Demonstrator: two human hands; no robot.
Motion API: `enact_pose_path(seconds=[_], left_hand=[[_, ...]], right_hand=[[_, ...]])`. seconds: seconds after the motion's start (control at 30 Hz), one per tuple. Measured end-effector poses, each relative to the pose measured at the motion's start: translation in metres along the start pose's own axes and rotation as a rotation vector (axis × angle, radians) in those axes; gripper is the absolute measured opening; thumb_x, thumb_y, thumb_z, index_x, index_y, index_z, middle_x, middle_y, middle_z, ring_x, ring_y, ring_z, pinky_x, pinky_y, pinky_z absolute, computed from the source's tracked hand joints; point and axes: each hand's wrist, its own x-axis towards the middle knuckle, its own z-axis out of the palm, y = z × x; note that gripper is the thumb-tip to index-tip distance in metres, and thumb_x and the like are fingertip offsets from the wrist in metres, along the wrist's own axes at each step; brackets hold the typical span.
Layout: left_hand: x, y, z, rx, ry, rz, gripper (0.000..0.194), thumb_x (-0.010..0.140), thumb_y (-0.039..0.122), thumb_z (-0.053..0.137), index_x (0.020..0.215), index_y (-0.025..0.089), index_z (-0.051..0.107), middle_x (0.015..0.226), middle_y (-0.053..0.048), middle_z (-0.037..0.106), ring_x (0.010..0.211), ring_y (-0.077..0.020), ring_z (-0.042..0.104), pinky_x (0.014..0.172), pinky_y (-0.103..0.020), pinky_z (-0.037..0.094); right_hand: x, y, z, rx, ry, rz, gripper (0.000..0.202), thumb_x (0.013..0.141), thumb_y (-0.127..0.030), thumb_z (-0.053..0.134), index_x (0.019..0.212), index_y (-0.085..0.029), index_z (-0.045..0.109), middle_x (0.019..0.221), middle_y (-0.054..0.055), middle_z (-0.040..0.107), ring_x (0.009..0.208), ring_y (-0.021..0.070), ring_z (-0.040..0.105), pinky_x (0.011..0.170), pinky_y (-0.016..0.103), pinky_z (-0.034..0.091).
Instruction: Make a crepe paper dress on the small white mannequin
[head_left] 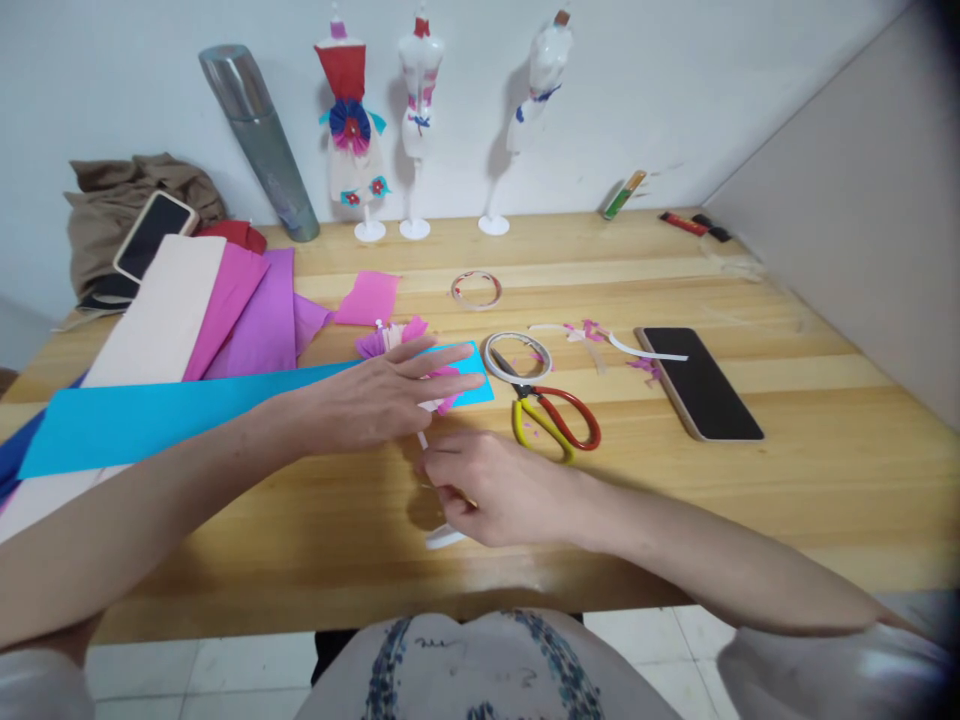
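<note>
A small white dress form (422, 438), trimmed with pink and purple fabric, lies tilted under my left hand (375, 395). Its round base (445, 537) points toward me. The left thumb is hidden, and the index finger bends down onto the figure while the other fingers stretch out over a turquoise strip (187, 405). My right hand (487, 487) is closed in a pinch close to the stem; what its fingertips hold is hidden. Just beyond it are a roll of white tape (518, 358) and scissors (559, 418) with one red and one yellow handle.
Three dress forms (349, 100) stand along the wall beside a grey flask (262, 140). Fabric strips (161, 310) pile up at left near a phone (155, 235). Another phone (705, 385) lies at right beside scraps (589, 332). A clear tape ring (476, 290) and pink square (367, 298) lie mid-table.
</note>
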Motion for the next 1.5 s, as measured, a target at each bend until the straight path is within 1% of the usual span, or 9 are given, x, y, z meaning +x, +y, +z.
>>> enact_pose_path(seconds=[0.13,0.23,0.47,0.6,0.8,0.97,1.17,1.4,1.5], left_hand=[[-0.019,0.004,-0.002,-0.008,0.043,-0.071,0.049,0.093,0.006,0.058,0.137,0.027,0.063,0.157,-0.007,0.054,0.158,-0.0291,0.029,0.129,-0.058,0.023],[-0.027,0.005,0.004,-0.028,0.066,-0.083,0.050,0.096,0.010,0.057,0.143,0.028,0.058,0.159,-0.007,0.052,0.158,-0.0281,0.027,0.129,-0.057,0.023],[-0.024,0.001,0.013,-0.155,0.186,-0.056,0.023,0.102,0.014,0.049,0.112,0.022,0.069,0.155,-0.011,0.056,0.154,-0.0248,0.035,0.126,-0.049,0.034],[-0.016,-0.012,0.013,-0.013,0.287,-0.110,0.016,0.098,0.016,0.057,0.107,0.021,0.070,0.149,-0.012,0.060,0.151,-0.0292,0.040,0.119,-0.050,0.044],[0.003,-0.017,0.012,0.115,0.096,-0.042,0.008,0.093,0.017,0.066,0.095,0.019,0.074,0.152,-0.014,0.058,0.150,-0.0389,0.040,0.120,-0.060,0.039],[0.007,-0.013,0.009,0.105,0.037,-0.071,0.014,0.090,0.009,0.066,0.094,0.019,0.074,0.150,-0.012,0.060,0.151,-0.0356,0.040,0.121,-0.060,0.036],[-0.009,-0.017,0.008,0.055,0.117,-0.081,0.021,0.096,0.021,0.063,0.076,0.018,0.066,0.149,-0.010,0.060,0.152,-0.0338,0.038,0.121,-0.054,0.040],[-0.028,-0.019,0.014,-0.005,0.182,-0.078,0.028,0.098,0.015,0.057,0.070,0.019,0.061,0.145,-0.009,0.062,0.158,-0.0293,0.027,0.123,-0.050,0.038],[-0.027,-0.019,0.016,-0.025,0.243,-0.054,0.026,0.097,0.016,0.059,0.071,0.019,0.060,0.135,-0.008,0.069,0.150,-0.0271,0.040,0.120,-0.047,0.042]], right_hand=[[0.001,-0.001,-0.001,0.018,0.004,0.014,0.016,0.074,-0.007,0.054,0.065,-0.019,0.048,0.070,0.002,0.054,0.062,0.0130,0.039,0.057,0.028,0.027],[0.002,-0.001,-0.002,0.023,-0.002,0.012,0.018,0.073,-0.006,0.054,0.064,-0.019,0.046,0.069,0.001,0.053,0.061,0.0124,0.037,0.056,0.028,0.026],[0.001,-0.002,-0.001,0.022,0.000,0.019,0.017,0.074,-0.006,0.054,0.065,-0.019,0.048,0.070,0.001,0.054,0.062,0.0125,0.038,0.056,0.028,0.027],[0.001,-0.001,0.000,0.029,0.001,0.005,0.016,0.074,-0.006,0.053,0.067,-0.019,0.047,0.070,0.001,0.052,0.062,0.0120,0.037,0.057,0.028,0.026],[0.002,0.000,0.000,0.027,-0.017,0.011,0.015,0.073,-0.007,0.052,0.066,-0.019,0.046,0.071,0.001,0.052,0.062,0.0122,0.036,0.057,0.029,0.026],[0.002,0.000,0.000,0.017,-0.016,0.005,0.014,0.074,-0.007,0.053,0.067,-0.018,0.048,0.070,0.001,0.052,0.063,0.0124,0.036,0.059,0.029,0.028],[0.001,-0.002,-0.002,0.020,-0.029,0.022,0.013,0.074,-0.005,0.053,0.069,-0.017,0.053,0.069,0.000,0.052,0.063,0.0125,0.038,0.058,0.027,0.028],[0.001,-0.003,-0.002,0.003,0.002,0.011,0.015,0.073,-0.003,0.053,0.069,-0.018,0.053,0.068,-0.001,0.051,0.061,0.0118,0.038,0.057,0.027,0.027],[0.000,-0.002,-0.001,-0.028,0.033,-0.028,0.016,0.072,-0.003,0.053,0.068,-0.018,0.053,0.068,0.000,0.053,0.062,0.0125,0.039,0.057,0.027,0.029]])
